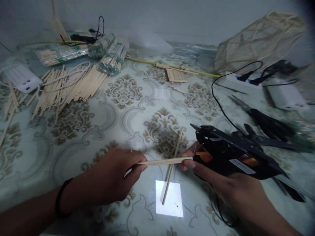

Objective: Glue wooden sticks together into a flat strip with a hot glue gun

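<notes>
My left hand (115, 173) is closed in a pinch on the left end of a thin pair of wooden sticks (164, 161), which look laid side by side. At the other end, the thumb and fingers of my right hand (236, 190) pinch the same sticks. A black hot glue gun (221, 144) with an orange trigger lies right behind and against my right hand, nozzle pointing left; whether that hand bears on it I cannot tell. Beneath the held sticks, a single loose wooden stick (168, 183) rests on the table, crossing a bright square reflection.
Loose sticks (83, 82) and plastic-wrapped bundles (114, 55) are at the back left, beside a white power bank (22, 78). A small stick panel (176, 75) lies at the back. On the right are pliers (265, 121), a power strip (238, 80) and a stick-frame structure (258, 42).
</notes>
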{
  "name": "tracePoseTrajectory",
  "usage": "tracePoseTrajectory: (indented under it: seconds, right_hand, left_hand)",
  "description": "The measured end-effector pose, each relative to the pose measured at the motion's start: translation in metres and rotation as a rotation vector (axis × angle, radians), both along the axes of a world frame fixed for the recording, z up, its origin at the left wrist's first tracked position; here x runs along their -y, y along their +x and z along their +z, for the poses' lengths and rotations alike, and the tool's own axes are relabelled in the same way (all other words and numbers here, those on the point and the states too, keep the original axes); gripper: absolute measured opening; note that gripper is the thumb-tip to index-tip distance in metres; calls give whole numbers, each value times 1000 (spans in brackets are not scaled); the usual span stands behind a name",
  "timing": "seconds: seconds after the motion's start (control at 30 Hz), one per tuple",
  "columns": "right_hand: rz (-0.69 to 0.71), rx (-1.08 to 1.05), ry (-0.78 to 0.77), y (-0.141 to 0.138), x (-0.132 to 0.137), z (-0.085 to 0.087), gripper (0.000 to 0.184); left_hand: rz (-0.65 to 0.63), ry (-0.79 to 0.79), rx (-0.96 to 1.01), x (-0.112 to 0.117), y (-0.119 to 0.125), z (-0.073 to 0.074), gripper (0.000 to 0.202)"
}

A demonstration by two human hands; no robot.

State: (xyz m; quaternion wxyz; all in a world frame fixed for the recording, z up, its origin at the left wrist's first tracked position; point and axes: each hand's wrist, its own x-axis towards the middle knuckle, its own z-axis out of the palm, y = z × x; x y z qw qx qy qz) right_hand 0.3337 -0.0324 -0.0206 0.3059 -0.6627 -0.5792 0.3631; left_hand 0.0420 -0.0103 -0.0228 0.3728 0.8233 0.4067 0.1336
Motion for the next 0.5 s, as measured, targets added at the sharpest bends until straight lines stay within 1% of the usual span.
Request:
tracePoseTrajectory:
  seconds: [0.13,0.23,0.3,0.4,0.5]
  right_hand:
    - [-19,-53,-69,3,0,-1,42]
    - [-59,-63,-43,4,0,0,41]
    - [-95,-81,-6,4,-2,-1,41]
    - [-132,-141,26,8,-5,-3,38]
    - [-166,-160,58,13,-9,-3,33]
  left_hand:
    - [-43,7,-29,-1,-3,3,30]
    - [-83,-14,-26,-5,-6,6,34]
    - [-98,-32,-12,-8,-9,7,42]
    - [-85,-30,24,-11,-14,6,53]
    - [-41,-34,41,-12,-16,7,54]
